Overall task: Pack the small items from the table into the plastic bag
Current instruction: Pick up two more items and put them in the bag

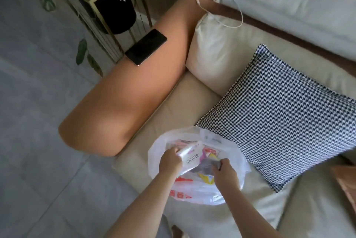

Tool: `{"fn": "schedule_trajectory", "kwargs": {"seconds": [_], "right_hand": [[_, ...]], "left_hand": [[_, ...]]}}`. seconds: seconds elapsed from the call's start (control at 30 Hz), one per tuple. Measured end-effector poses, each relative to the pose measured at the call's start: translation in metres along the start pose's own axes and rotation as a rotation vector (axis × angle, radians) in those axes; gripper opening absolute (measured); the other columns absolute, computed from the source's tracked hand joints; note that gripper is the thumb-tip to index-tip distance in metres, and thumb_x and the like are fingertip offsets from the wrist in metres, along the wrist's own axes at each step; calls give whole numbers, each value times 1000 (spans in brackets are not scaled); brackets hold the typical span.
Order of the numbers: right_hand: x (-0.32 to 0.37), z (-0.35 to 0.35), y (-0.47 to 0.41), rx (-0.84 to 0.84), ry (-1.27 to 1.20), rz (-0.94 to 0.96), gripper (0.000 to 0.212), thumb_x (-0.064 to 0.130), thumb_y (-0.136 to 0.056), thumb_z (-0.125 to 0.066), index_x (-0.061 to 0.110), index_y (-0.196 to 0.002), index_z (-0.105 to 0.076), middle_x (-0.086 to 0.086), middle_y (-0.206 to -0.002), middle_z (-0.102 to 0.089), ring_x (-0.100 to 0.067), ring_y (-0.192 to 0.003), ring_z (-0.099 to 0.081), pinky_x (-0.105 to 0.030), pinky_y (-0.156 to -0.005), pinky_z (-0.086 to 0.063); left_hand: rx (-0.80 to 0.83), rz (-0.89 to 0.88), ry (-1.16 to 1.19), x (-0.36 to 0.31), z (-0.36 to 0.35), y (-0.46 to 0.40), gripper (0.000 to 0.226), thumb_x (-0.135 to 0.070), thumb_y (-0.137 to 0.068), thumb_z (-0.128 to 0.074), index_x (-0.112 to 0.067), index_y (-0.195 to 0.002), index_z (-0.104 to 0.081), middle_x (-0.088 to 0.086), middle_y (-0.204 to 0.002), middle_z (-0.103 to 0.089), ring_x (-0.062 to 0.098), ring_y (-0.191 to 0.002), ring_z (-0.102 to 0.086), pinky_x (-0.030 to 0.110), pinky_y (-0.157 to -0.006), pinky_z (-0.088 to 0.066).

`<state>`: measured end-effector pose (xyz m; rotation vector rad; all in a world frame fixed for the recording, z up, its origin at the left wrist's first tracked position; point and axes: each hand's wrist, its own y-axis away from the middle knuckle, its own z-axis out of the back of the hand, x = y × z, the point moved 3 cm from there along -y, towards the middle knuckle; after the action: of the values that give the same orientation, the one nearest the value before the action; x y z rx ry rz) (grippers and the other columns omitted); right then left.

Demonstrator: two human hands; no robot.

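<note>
Cream sofa seat [192, 95] bears the plastic bag [196, 189], so both hands work free | left hand [170, 162] pinches the bag's edge, keeping the mouth wide | right hand [224, 172] grips grey item [204, 167], pushing it inside

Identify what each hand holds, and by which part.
Left hand grips a clear packet marked BERLIN by its edge; right hand pinches a grey item by its end, both over the plastic bag.

Checked cushion [277, 114] beside plastic bag [202, 189]
</note>
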<state>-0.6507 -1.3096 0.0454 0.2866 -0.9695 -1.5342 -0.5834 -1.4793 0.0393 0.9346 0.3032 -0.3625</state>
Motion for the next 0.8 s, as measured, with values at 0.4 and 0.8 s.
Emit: {"fn": "schedule_trajectory", "kwargs": {"seconds": [0.4, 0.8], "right_hand": [[-3, 2, -19, 63, 296, 64, 26, 19, -93, -40, 20, -117, -51, -1, -111, -65, -22, -105, -59, -34, -92, -46], [27, 37, 73, 163, 423, 378, 35, 32, -93, -42, 21, -122, -57, -3, -120, -63, -22, -113, -57, -31, -93, -45]], "left_hand": [[72, -37, -161, -5, -11, 13, 42, -18, -96, -44, -15, -138, -44, 5, -128, -59, 20, -112, -59, 28, -91, -50], [7, 78, -61, 20, 20, 146, 35, -39, -94, -45, -16, -113, -62, 5, -117, -65, 23, -109, -60, 31, -93, -46]]}}
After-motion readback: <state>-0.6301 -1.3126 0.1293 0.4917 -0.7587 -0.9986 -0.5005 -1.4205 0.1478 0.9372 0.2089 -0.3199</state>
